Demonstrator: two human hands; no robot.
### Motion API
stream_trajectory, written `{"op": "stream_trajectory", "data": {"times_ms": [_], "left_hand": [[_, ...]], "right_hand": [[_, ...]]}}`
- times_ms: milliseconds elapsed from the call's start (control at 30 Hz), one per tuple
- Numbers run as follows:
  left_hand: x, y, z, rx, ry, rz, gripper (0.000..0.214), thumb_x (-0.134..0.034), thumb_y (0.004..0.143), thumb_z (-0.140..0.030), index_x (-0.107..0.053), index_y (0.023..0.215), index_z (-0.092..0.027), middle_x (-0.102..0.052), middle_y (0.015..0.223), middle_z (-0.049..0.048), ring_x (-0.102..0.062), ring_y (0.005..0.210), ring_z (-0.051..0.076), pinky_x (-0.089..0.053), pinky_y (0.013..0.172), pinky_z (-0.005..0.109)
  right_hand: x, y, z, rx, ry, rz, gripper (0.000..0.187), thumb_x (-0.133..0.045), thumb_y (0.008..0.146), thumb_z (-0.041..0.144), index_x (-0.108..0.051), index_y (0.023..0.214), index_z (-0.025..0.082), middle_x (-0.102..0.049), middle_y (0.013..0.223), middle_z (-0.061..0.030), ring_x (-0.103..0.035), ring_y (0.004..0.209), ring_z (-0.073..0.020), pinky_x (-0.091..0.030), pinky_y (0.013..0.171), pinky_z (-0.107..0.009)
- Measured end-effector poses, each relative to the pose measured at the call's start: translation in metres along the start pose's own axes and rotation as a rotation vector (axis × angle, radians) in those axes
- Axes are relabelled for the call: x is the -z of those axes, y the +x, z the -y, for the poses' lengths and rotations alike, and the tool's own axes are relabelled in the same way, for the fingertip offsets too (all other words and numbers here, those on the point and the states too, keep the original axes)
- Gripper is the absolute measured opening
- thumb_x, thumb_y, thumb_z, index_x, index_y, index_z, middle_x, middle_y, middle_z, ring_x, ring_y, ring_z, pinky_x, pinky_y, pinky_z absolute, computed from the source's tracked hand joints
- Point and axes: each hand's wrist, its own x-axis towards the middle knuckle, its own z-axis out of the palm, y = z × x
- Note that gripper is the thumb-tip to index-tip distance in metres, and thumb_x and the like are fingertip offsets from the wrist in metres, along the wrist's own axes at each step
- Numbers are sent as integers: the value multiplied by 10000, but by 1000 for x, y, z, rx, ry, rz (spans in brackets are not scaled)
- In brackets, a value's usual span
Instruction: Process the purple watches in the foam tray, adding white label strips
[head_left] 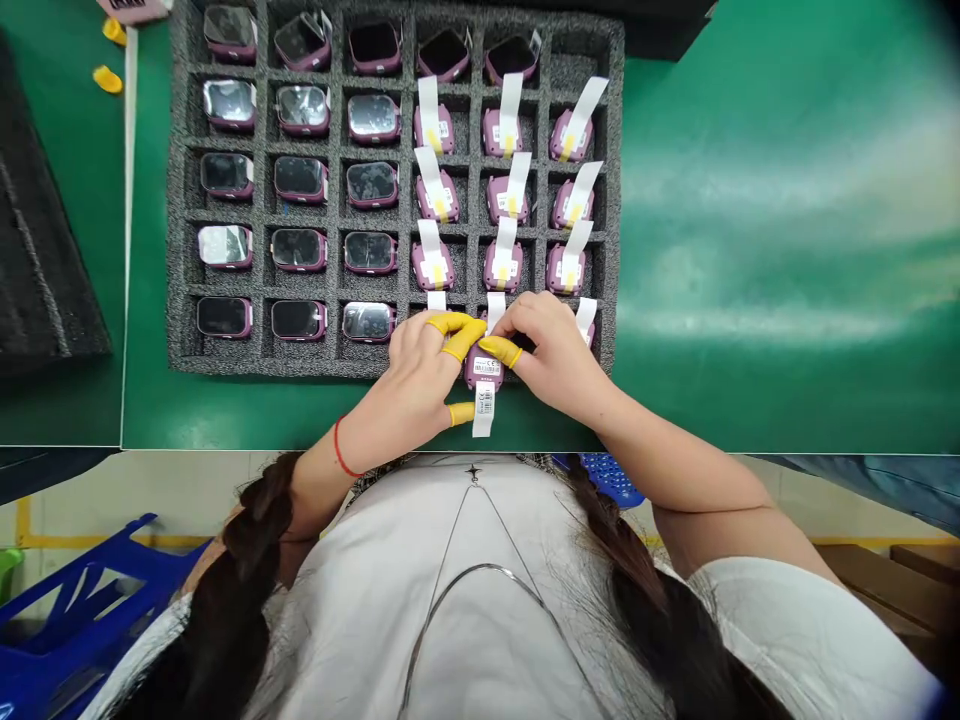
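Observation:
Both my hands meet over the front row of a grey foam tray (pixel 225 365). Between them is a purple smartwatch body (pixel 484 368), its labelled back facing up and a white paper strip (pixel 484 412) hanging from its near end. My left hand (pixel 427 370), in yellow finger cots, is closed around the watch's left side. My right hand (pixel 551 350) pinches at its upper right edge, thumb and forefinger together. What lies under the fingertips is hidden. Just behind, several purple watch bodies (pixel 502 265) lie back up with white strips and yellow tabs.
Watch bodies with dark screens (pixel 298 250) fill the tray's left columns. Two yellow finger cots (pixel 107 79) lie on the green table (pixel 750 250). Black foam (pixel 45 230) is at the left, a dark box (pixel 667 30) at the back. A blue stool (pixel 97 600) stands below the table edge.

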Motion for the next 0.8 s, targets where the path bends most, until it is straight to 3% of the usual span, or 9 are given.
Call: {"op": "stream_trajectory", "data": {"times_ms": [100, 200, 400, 500, 600, 700, 800], "left_hand": [[-9, 6, -6, 121, -28, -102, 487, -688, 858, -389, -527, 1266, -176, -522, 1234, 127, -433, 1199, 297, -375, 1028, 522], [-14, 8, -9, 142, -22, -171, 425, -698, 851, -423, -564, 1184, -195, -539, 1256, 114, -442, 1199, 286, -367, 1014, 503], [-15, 4, -13, 86, 32, -197, 433, -727, 829, -410, -570, 1180, -211, -589, 1231, 96, -473, 1202, 272, -236, 1127, 563], [-18, 4, -13, 105, 39, -219, 442, -706, 843, -422, -554, 1200, -211, -592, 1221, 91, -474, 1216, 273, -203, 1154, 582], [-24, 5, -11, 121, 44, -249, 526, -703, 837, -453, -510, 1250, -191, -593, 1208, 103, -479, 1230, 284, -216, 1165, 587], [-22, 3, -8, 128, 24, -286, 539, -700, 834, -459, -497, 1259, -195, -603, 1195, 110, -499, 1232, 295, -233, 1167, 608], [-5, -9, -3, 83, -115, -321, 550, -680, 847, -466, -487, 1295, -213, -609, 1236, 124, -552, 1200, 289, -406, 1091, 547]], "right_hand": [[3, 1, -3, 20, 31, 19, 221, -513, 947, 300, -628, 793, 190, -616, 826, -43, -501, 814, -198, -354, 763, -360], [10, 2, -3, 48, 103, 63, 257, -474, 949, 266, -642, 773, 186, -624, 828, -48, -520, 817, -190, -380, 774, -356], [34, 1, 3, 84, 224, 63, 504, -356, 989, 530, -657, 781, 183, -650, 820, -50, -568, 828, -177, -408, 810, -343], [33, 0, 5, 120, 212, 147, 467, -489, 911, 605, -674, 916, 176, -679, 893, -60, -580, 866, -195, -413, 824, -355], [20, -5, 10, 82, 186, 161, 400, -721, 794, 430, -631, 1080, 166, -681, 921, -57, -587, 870, -208, -423, 822, -370], [10, -10, 17, 47, 231, 110, 332, -692, 800, 271, -592, 1104, 186, -661, 865, -26, -589, 805, -180, -455, 775, -346], [22, 2, 12, 65, 218, 40, 248, -655, 816, 266, -582, 1044, 201, -666, 877, -16, -600, 787, -160, -475, 727, -307]]}}
